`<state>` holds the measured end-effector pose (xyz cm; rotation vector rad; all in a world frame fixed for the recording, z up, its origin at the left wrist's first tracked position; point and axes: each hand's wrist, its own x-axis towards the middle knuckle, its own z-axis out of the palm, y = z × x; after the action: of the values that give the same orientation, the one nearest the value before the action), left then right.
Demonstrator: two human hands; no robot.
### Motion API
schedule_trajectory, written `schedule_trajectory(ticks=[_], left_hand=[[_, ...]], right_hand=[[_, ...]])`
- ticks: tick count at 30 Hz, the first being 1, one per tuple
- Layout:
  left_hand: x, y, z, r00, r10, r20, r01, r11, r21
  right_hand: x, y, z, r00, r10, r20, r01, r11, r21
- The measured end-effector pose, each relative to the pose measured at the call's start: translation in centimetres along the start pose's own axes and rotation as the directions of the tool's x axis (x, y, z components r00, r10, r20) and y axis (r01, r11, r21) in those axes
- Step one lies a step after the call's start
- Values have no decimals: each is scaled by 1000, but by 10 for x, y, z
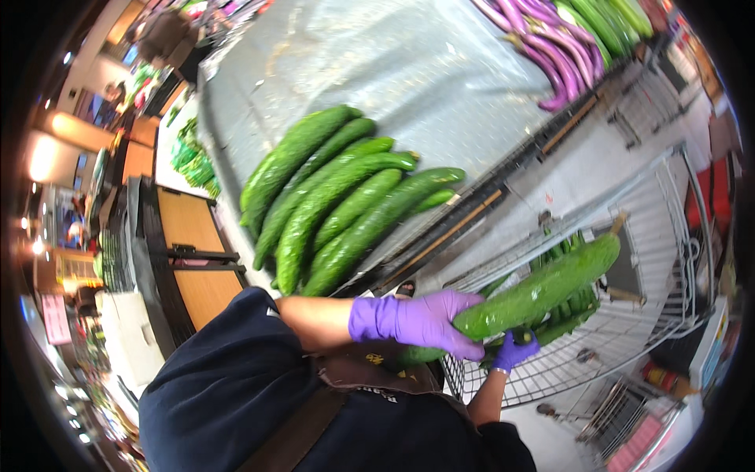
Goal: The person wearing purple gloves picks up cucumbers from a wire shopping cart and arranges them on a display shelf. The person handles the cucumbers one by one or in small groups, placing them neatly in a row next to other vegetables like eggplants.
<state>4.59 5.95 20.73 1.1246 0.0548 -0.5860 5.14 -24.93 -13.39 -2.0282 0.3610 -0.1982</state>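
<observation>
My left hand, in a purple glove, is closed around the near end of a large green cucumber that points out over a wire shopping cart. Lower down, my right hand, gloved too, grips another dark green cucumber, seen mostly end-on. More cucumbers lie inside the cart beneath. A further cucumber shows partly under my left wrist. On the grey-covered display table several large cucumbers rest side by side in a pile.
Purple eggplants and other green vegetables lie at the table's far right corner. The table's dark edge runs between the pile and the cart. Leafy greens sit on a stand at left. Another cart stands at lower right. A person is at upper left.
</observation>
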Motion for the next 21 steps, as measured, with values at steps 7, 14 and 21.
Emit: schedule_trajectory(ticks=[7, 14, 21], left_hand=[[-128, 119, -114, 698, 418, -581, -47, 836, 546], [-244, 121, -321, 483, 504, -716, 445, 562, 697], [-236, 51, -369, 668, 108, -736, 404, 778, 481]], right_hand=[[32, -175, -70, 912, -128, -389, 247, 930, 273], [49, -306, -105, 959, -89, -270, 268, 602, 752], [35, -350, -94, 997, -67, 44, -10, 448, 894]])
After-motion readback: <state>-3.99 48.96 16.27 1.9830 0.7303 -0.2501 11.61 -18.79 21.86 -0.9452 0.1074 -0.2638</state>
